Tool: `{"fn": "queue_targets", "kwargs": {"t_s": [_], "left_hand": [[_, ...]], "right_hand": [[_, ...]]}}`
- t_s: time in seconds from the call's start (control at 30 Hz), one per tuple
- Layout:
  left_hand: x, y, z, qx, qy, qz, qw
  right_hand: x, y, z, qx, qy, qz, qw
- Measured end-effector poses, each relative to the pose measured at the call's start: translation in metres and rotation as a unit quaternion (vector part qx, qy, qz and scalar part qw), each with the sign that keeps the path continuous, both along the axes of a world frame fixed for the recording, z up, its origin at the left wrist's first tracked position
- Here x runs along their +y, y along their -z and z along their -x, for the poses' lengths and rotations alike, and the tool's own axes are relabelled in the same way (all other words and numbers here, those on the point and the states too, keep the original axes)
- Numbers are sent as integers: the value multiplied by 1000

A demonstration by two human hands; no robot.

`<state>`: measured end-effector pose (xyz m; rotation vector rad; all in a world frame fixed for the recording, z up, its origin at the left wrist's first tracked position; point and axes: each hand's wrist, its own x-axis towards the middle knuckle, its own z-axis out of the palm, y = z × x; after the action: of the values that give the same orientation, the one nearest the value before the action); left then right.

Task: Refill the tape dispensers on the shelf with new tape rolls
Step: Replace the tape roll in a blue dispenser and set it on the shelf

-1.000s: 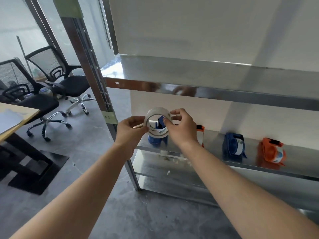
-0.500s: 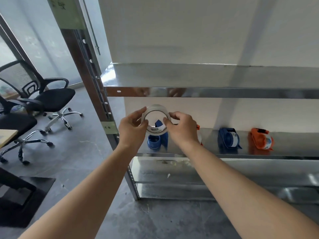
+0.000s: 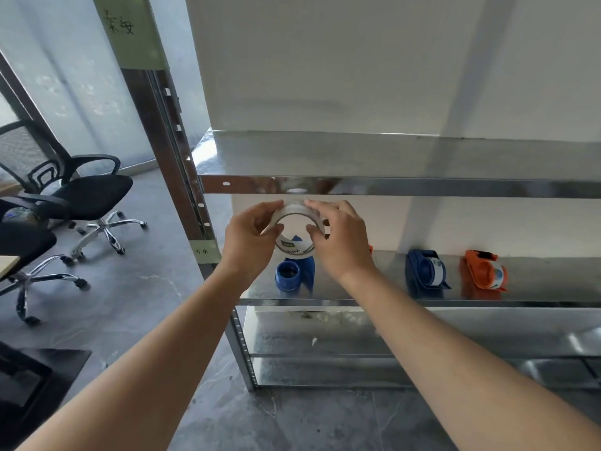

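Observation:
A clear tape roll (image 3: 295, 249) is held upright in front of the shelf, its hole facing me. My left hand (image 3: 250, 242) grips its left rim and my right hand (image 3: 338, 242) grips its right rim. Below it, on the middle shelf (image 3: 536, 288), stands a blue dispenser (image 3: 294, 273) whose hub carries no tape. Further right are a blue dispenser (image 3: 424, 270) and an orange dispenser (image 3: 484, 270), each with a roll in it. A sliver of another orange dispenser (image 3: 370, 249) shows behind my right wrist.
The metal rack has an upper shelf (image 3: 390, 157) just above my hands and a left post (image 3: 182, 190). Two black office chairs (image 3: 74, 196) stand on the grey floor to the left. A lower shelf (image 3: 325, 340) holds small scraps.
Both hands with the tape roll have risen slightly toward the upper shelf edge. My view has swung right and closer to the rack; the wooden desk at left has left the frame.

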<state>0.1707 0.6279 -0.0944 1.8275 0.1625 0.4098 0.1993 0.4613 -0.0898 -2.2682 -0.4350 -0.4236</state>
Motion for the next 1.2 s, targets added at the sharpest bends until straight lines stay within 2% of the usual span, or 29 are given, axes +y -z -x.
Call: {"fn": "queue_targets", "kwargs": {"t_s": [0.27,0.43,0.57,0.87,1.1,1.2], "left_hand": [[-4,-1,4,-34,-37,16,999],[-6,-4,7,-38,-33,38,998],[-7,-4,7,-22,-5,102,995],[-11,0,5,-31,-4,125,992],[-12,-2,8,-31,12,122,992],[-13,-3,11,-40,5,111,993]], "right_hand": [[-6,-2,-8,-46,7,-37,998],[-7,0,-8,5,10,-100,995],[-9,6,-9,26,18,-135,990],[-16,0,-9,53,11,-130,990],[-17,-7,-1,9,-21,-105,994],[-16,-7,0,-2,-15,-123,992]]}}
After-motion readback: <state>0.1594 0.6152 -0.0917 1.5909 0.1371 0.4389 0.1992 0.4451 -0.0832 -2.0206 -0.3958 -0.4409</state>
